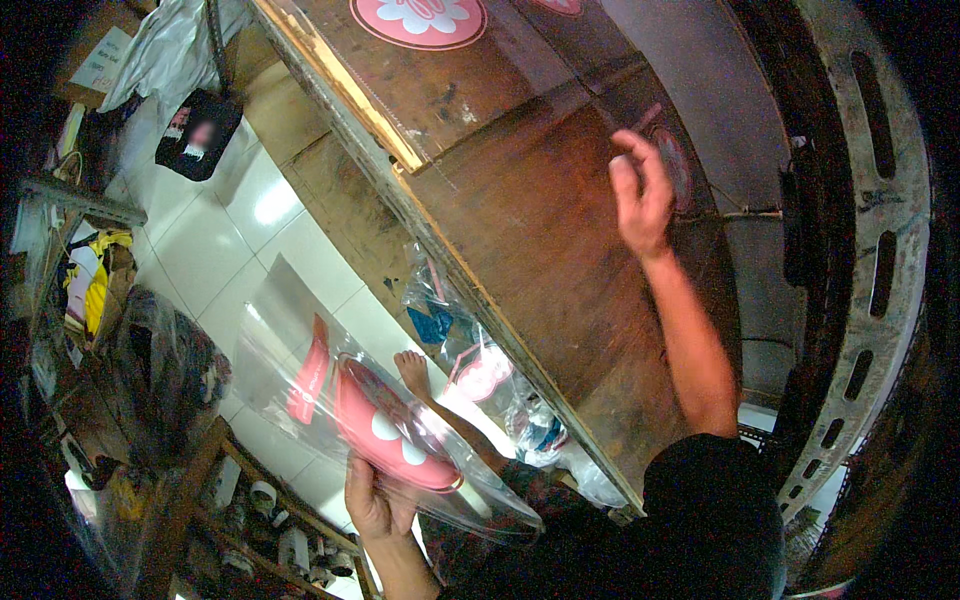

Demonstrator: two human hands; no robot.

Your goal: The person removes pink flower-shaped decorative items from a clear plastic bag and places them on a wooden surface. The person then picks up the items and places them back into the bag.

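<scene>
"Where's the clear plastic sleeve with pink print [372, 415]?"
"In the left hand [378, 505], clamped at its near edge, off the tabletop's [520, 220] left side; its long axis runs from far left to near right"
"And the right hand [642, 195]?"
"Farther from it, over the tabletop, fingers parted, seemingly holding nothing; I can't tell whether it touches"
"Around them?"
"White tiled floor [210, 260] leftward, slotted metal rail [905, 230] rightward"

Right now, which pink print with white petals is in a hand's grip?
The petaled print on the clear plastic held by the left hand; the others, such as the pink roundel at the picture's top, lie over the brown tabletop.
</scene>
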